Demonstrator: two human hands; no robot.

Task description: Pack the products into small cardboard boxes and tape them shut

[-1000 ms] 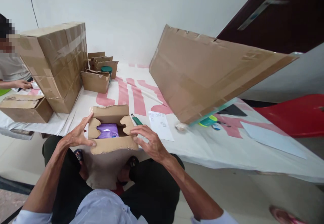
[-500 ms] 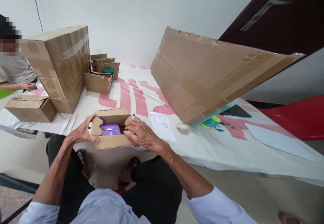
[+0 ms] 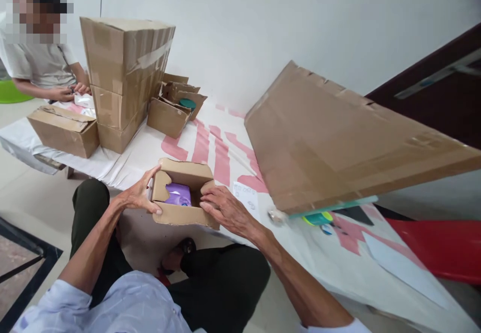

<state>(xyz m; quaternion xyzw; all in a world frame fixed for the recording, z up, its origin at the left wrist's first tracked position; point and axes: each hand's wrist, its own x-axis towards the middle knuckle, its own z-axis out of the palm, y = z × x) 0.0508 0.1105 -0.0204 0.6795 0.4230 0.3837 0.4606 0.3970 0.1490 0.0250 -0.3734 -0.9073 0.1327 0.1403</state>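
A small cardboard box [image 3: 186, 215] with its top flaps raised is held at the table's near edge, above my lap. Inside it lies a shiny purple packet [image 3: 178, 194], partly covered by the notched left flap. My left hand [image 3: 142, 193] grips the box's left end, thumb on the near side and fingers round the far corner. At the opposite end my right hand [image 3: 228, 208] has its fingers curled over the right flap and rim. Just beyond it, a white paper sheet [image 3: 246, 195] with small drawings is partly hidden.
Taped cartons [image 3: 108, 79] stand stacked at the left, beside a closed cardboard box [image 3: 63, 130]. Several open boxes [image 3: 169, 117] sit behind. A large cardboard panel [image 3: 338, 142] leans at the right, near a green-yellow tape roll [image 3: 317, 218]. Another person [image 3: 41, 72] sits at far left.
The view has swung left, so more of the other person shows. Both hands still hold the box. A dark pen-like tip by my right hand no longer shows.
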